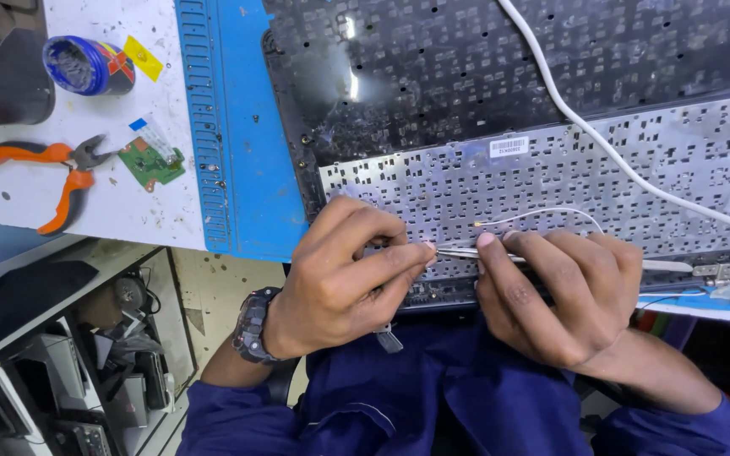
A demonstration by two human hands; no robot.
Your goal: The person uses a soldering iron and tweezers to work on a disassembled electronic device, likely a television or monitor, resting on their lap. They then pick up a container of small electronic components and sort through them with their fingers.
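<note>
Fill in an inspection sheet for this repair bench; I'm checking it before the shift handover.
Surface: white worktop with a ribbed blue mat under the work.
Job's things: black laptop shell with a perforated silver keyboard backplate; slim metal tweezers at its lower edge.
Clutter: orange-handled pliers, small green circuit board, blue round tub, yellow sticker.
Grippers: left hand, wristwatch on, pinches at the tweezer tip; right hand grips the tweezers.
Cables: thick white cable crosses the backplate; thin white wire loops above the tweezers.
Surroundings: shelf of dark electronic devices below the bench, left.
</note>
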